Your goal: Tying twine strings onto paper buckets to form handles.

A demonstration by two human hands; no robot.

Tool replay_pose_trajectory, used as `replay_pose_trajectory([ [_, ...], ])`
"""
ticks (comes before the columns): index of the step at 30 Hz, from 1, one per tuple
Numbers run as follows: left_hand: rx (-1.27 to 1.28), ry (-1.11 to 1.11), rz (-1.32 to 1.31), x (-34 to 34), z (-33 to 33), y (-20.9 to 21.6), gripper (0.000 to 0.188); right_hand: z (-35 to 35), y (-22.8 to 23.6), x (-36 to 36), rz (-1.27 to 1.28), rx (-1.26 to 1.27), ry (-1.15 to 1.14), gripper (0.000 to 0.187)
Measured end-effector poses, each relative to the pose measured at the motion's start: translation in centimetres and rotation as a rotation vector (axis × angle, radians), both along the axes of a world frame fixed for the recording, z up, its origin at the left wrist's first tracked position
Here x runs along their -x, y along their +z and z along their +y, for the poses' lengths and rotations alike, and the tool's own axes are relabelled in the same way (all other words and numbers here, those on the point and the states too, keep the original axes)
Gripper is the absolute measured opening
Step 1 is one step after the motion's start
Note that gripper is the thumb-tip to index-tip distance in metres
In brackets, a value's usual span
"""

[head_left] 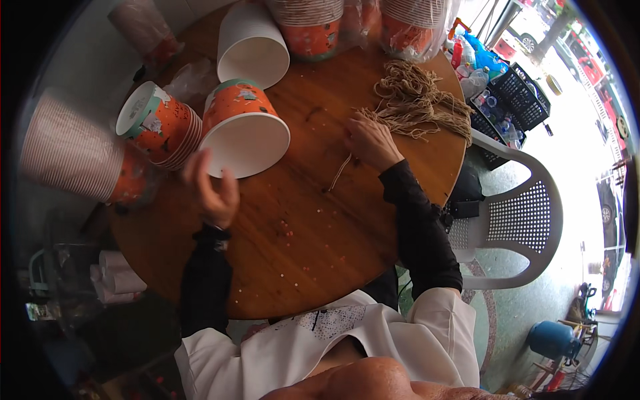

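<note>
My left hand [219, 200] is raised, slightly blurred, with its fingers apart and nothing in them. Just beyond it an orange paper bucket [247, 143] lies tipped, its white mouth facing me. I cannot tell whether my fingertips touch its rim. My right hand [375, 141] is closed at the near left edge of a tangled heap of beige string [423, 100]. A short length of string [341, 171] hangs down from below that hand, towards the tabletop. What lies between the fingers is partly hidden by the back of the hand.
On the round wooden table [313, 253] a white bucket [257, 57] and a stack of orange buckets [163, 130] lie tipped. Bagged bucket stacks [310, 30] line the far edge; another bagged stack [73, 150] is at left. A white plastic chair [523, 213] stands right.
</note>
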State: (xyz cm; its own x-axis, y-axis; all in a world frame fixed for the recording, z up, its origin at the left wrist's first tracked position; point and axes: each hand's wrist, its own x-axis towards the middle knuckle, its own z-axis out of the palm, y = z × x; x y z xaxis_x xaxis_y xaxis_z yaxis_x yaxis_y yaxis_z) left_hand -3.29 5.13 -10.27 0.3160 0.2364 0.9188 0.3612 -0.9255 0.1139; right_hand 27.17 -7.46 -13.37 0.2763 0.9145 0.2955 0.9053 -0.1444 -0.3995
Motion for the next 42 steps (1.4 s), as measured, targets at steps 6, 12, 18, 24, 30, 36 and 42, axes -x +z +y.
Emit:
replay_pose_trajectory([
  [6,0.431,-0.431,0.148,-10.0,-5.8,-0.1,0.039,-0.7,1.8,0.1,0.179,-0.120,0.201,0.015],
  [12,0.509,-0.413,0.392,-14.7,-3.4,-4.5,0.031,-1.2,1.5,0.3,0.397,-0.108,0.236,0.017],
  [18,0.478,-0.442,0.340,-13.3,-3.3,-3.4,0.010,-1.0,0.7,-2.0,0.529,-0.174,0.276,0.013],
  [24,0.863,-0.466,-0.061,-8.4,-2.2,-1.3,0.011,-0.8,-1.7,-10.4,0.315,-0.381,-0.025,0.013],
  [30,0.943,-0.455,-0.321,-6.0,0.8,-0.8,0.019,0.4,-1.0,-8.9,0.112,-0.568,-0.183,0.015],
  [36,0.666,-0.442,0.084,-7.1,-2.6,-0.1,0.009,-0.2,4.3,0.8,0.489,-0.666,0.035,0.017],
  [42,0.287,-0.420,0.217,-8.0,-3.8,1.8,0.011,-1.1,4.7,6.6,0.908,-0.406,0.267,0.015],
])
